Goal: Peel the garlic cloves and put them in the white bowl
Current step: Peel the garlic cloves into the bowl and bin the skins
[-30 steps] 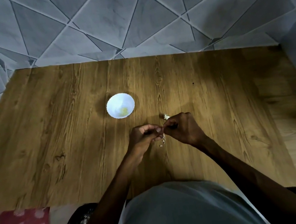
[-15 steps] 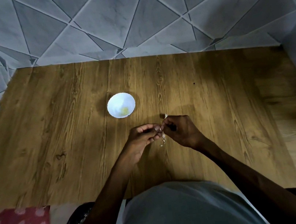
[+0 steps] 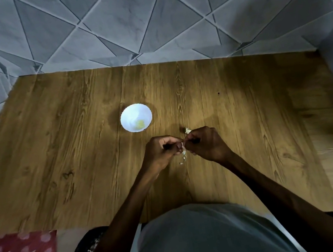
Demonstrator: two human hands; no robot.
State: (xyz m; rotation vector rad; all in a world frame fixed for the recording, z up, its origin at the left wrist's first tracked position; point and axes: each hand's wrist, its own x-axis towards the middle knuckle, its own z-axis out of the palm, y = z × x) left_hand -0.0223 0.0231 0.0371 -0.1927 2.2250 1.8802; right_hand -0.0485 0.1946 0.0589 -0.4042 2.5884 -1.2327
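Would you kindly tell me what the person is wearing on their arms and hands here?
Nothing shows on either. The left hand and right hand are ungloved, with no ring, watch or bracelet visible in the dim light. Both forearms are bare, no sleeve in view. The only clothing seen is a grey top over the torso.

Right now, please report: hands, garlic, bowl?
Left hand and right hand pinch one garlic clove, peel hanging. White bowl apart, pale bits inside. Nothing blocks the way.
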